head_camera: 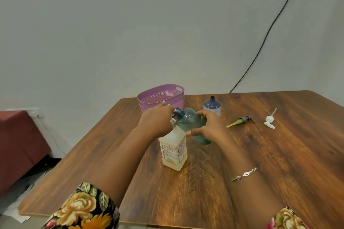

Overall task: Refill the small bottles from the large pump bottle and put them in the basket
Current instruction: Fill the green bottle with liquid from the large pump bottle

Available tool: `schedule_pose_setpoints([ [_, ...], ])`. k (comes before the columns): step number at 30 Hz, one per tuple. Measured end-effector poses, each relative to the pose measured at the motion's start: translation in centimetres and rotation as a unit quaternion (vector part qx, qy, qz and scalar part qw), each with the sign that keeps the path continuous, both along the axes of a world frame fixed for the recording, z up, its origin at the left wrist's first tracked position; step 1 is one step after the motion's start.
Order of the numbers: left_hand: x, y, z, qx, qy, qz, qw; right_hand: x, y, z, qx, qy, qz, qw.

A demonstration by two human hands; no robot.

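Refill items, positions on the tabletop [270,154]

The large pump bottle [174,151], square and translucent with pale yellow liquid and a red-printed white label, is stood upright. The teal small bottle [191,122], uncapped, is held tilted in the grip of the right hand [206,126], its neck placed at the pump head, which is covered by the left hand [158,121]. The blue small bottle [212,106] is stood upright, uncapped, just behind. The perforated pink basket [162,95] is set at the far edge.
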State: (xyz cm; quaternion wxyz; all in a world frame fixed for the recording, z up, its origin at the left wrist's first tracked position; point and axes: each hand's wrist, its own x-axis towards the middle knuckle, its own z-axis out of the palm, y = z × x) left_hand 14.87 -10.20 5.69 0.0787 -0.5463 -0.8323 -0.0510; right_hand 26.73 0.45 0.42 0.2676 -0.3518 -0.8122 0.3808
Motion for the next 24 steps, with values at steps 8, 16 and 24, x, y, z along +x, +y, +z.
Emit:
schedule_pose_setpoints([
  [8,0.6,-0.2,-0.7,-0.025,0.043,-0.004,0.999,0.0,-0.3,-0.7,-0.012,-0.015,-0.006,1.000],
  [16,-0.1,0.5,0.3,-0.007,-0.013,-0.018,1.000,-0.1,-0.3,0.1,-0.013,-0.004,-0.003,1.000],
  [24,0.3,0.5,-0.8,-0.023,0.040,-0.008,0.999,0.0,-0.3,-0.6,-0.021,-0.012,0.000,1.000],
])
